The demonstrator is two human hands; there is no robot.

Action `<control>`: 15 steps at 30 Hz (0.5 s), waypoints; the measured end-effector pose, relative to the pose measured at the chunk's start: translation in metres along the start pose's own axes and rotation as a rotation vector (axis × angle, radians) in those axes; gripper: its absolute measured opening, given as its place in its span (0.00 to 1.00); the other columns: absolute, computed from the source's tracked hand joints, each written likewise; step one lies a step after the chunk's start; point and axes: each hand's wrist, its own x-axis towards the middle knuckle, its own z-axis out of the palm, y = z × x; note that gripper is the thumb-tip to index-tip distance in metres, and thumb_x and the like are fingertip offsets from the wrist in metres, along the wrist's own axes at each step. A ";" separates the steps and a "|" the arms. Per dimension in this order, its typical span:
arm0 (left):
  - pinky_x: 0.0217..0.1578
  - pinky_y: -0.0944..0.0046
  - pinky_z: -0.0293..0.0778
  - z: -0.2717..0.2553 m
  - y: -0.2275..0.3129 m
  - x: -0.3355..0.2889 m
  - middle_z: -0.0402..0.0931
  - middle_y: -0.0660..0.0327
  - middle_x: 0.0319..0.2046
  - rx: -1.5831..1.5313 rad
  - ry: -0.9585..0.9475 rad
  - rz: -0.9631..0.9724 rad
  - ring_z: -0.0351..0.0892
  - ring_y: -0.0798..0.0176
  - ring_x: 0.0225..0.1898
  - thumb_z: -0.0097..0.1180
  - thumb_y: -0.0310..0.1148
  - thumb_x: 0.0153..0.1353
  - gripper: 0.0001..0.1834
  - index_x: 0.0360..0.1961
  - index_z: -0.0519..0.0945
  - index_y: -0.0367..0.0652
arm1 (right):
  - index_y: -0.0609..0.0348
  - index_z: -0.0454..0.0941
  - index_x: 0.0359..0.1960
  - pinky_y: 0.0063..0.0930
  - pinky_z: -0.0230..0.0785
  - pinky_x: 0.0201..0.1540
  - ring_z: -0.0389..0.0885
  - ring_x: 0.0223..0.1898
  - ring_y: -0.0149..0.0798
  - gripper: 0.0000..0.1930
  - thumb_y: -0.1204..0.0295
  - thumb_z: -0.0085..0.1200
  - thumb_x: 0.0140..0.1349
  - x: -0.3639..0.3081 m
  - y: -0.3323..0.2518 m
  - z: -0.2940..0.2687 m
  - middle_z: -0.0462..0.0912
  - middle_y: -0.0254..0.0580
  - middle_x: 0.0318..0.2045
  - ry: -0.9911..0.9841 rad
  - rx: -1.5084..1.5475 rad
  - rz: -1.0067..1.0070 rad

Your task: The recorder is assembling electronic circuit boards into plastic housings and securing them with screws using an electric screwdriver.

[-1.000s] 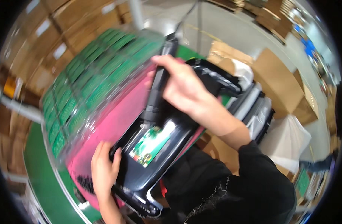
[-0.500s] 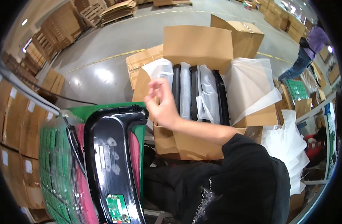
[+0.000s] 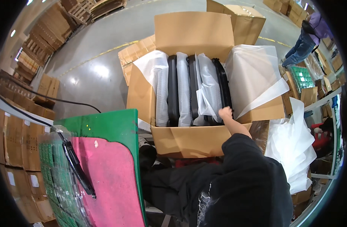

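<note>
My right hand [image 3: 225, 112] reaches into the near right part of an open cardboard box [image 3: 188, 142]. Its fingers are curled closed at the near end of a black plastic housing [image 3: 222, 81], beside one wrapped in white foam film [image 3: 208, 85]; what they grip, if anything, is hidden. More black housings [image 3: 173, 90] stand on edge in the box with foam sheets between them. My left hand is out of view. On my left, a pink mat [image 3: 109, 181] lies on a green board [image 3: 101, 123], and a black corded electric screwdriver [image 3: 78, 166] rests over the mat.
Clear plastic trays of green circuit boards [image 3: 56, 181] sit left of the mat. Loose white foam sheets [image 3: 291, 147] are piled right of the box; another sheet [image 3: 253, 79] drapes its right flap. A person in purple [image 3: 300, 45] stands at the far right. Stacked cartons [image 3: 14, 147] line the left.
The black housing with a circuit board is gone from the pink mat. My right hand has moved from the box's left side to its near right, and the view has shifted.
</note>
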 end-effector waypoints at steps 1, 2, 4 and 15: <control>0.30 0.54 0.69 0.008 -0.009 -0.005 0.74 0.56 0.29 -0.048 -0.005 -0.034 0.71 0.58 0.28 0.59 0.34 0.61 0.13 0.38 0.81 0.32 | 0.66 0.64 0.63 0.45 0.60 0.68 0.66 0.67 0.52 0.30 0.63 0.49 0.61 0.047 0.037 0.003 0.66 0.58 0.65 -0.256 -0.090 -0.058; 0.31 0.53 0.69 0.012 -0.019 -0.009 0.74 0.55 0.29 -0.075 -0.010 -0.060 0.71 0.58 0.28 0.59 0.35 0.61 0.14 0.38 0.81 0.33 | 0.68 0.70 0.57 0.43 0.64 0.65 0.69 0.65 0.53 0.26 0.65 0.50 0.59 0.067 0.045 0.008 0.70 0.60 0.62 -0.195 -0.105 -0.058; 0.32 0.52 0.69 0.004 -0.034 -0.011 0.74 0.54 0.30 -0.083 -0.008 -0.094 0.72 0.57 0.29 0.60 0.36 0.61 0.14 0.38 0.82 0.33 | 0.70 0.76 0.51 0.40 0.68 0.62 0.73 0.62 0.54 0.23 0.67 0.51 0.58 0.068 0.043 0.019 0.74 0.62 0.59 -0.166 -0.130 -0.066; 0.39 0.47 0.71 -0.007 -0.120 -0.045 0.76 0.48 0.37 -0.186 0.035 -0.379 0.74 0.53 0.34 0.63 0.41 0.59 0.17 0.39 0.83 0.36 | 0.53 0.68 0.18 0.32 0.61 0.20 0.73 0.19 0.35 0.10 0.74 0.48 0.58 0.056 -0.026 -0.069 0.67 0.34 0.15 -0.836 0.333 -0.071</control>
